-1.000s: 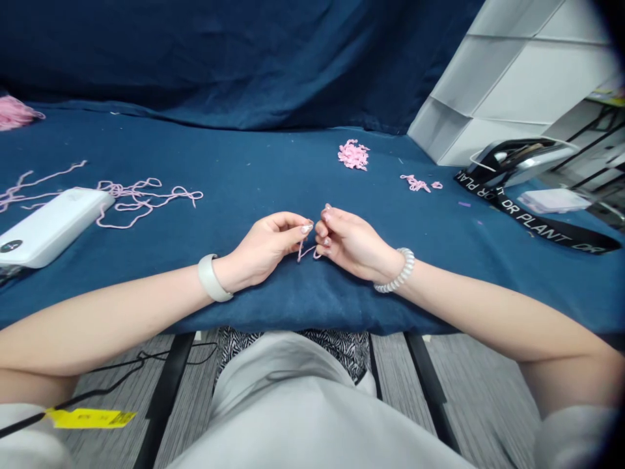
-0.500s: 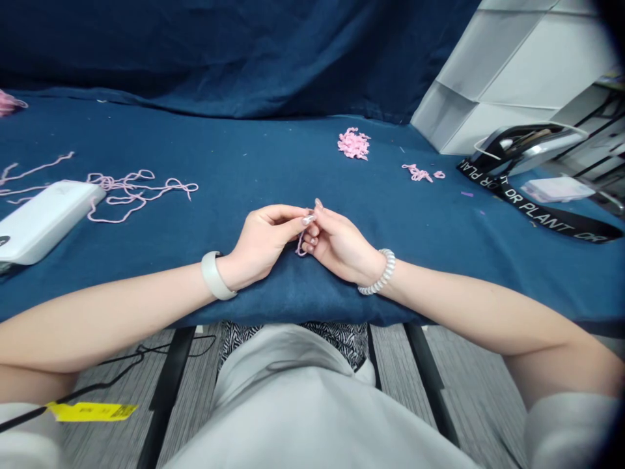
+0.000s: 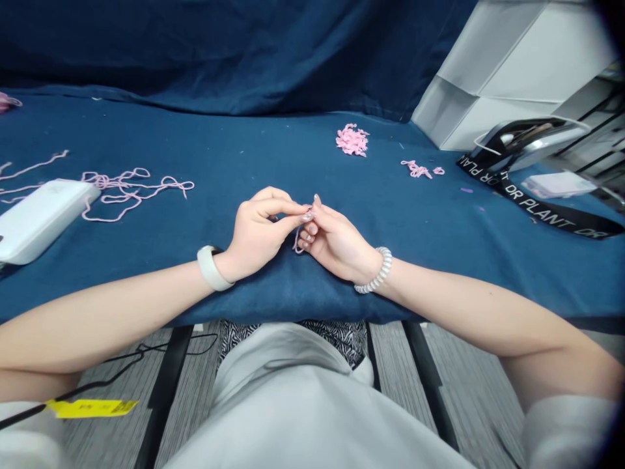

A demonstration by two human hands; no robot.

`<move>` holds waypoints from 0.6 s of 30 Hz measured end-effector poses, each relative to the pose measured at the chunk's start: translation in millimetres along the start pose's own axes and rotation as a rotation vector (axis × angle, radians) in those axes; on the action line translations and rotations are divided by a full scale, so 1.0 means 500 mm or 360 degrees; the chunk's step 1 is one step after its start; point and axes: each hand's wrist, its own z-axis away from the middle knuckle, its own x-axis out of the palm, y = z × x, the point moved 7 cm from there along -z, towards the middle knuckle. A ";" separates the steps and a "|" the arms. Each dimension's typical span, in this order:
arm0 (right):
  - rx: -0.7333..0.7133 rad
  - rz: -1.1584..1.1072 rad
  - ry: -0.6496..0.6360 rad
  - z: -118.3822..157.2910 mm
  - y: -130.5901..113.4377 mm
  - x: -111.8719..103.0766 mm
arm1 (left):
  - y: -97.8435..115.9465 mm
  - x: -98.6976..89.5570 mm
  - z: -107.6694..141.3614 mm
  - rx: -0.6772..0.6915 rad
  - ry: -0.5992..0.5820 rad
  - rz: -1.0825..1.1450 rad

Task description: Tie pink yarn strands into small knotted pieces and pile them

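Observation:
My left hand [image 3: 261, 225] and my right hand [image 3: 336, 241] meet fingertip to fingertip above the front of the blue cloth. Both are closed in a pinch on a short piece of pink yarn [image 3: 296, 241], whose loose end hangs in a small bend below the fingers. The part between the fingertips is mostly hidden. Farther back lies a small heap of short pink yarn pieces [image 3: 352, 140], with a few more pink pieces [image 3: 416, 169] to its right. Long pink yarn [image 3: 139, 189] lies in loops on the left.
A white box-shaped device [image 3: 46, 218] rests on the left, over some yarn. To the right are white storage boxes [image 3: 488, 78], a black lettered strap [image 3: 541, 213] and a clear flat case [image 3: 559, 184]. A blue curtain [image 3: 219, 52] closes off the back of the cloth-covered table [image 3: 234, 140].
My left hand's fingers have bent and its knuckles lifted a little, while the thumb and forefinger stay at the yarn. My right hand keeps nearly the same pose. The view has shifted slightly.

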 end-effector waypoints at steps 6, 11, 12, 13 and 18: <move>0.0025 -0.0004 0.0038 -0.001 0.003 -0.003 | 0.007 0.001 -0.001 0.0128 -0.0025 -0.0092; 0.0032 -0.0030 0.0059 -0.003 0.004 -0.007 | 0.009 0.001 -0.001 0.0159 -0.0015 -0.0157; 0.0033 -0.0037 0.0065 -0.003 0.004 -0.007 | 0.008 0.001 -0.001 0.0140 -0.0004 -0.0148; 0.0036 -0.0041 0.0070 -0.003 0.004 -0.007 | 0.007 0.001 -0.001 0.0120 0.0002 -0.0136; 0.0044 -0.0030 0.0075 -0.003 0.007 -0.007 | 0.009 0.004 0.002 0.0133 0.0003 -0.0107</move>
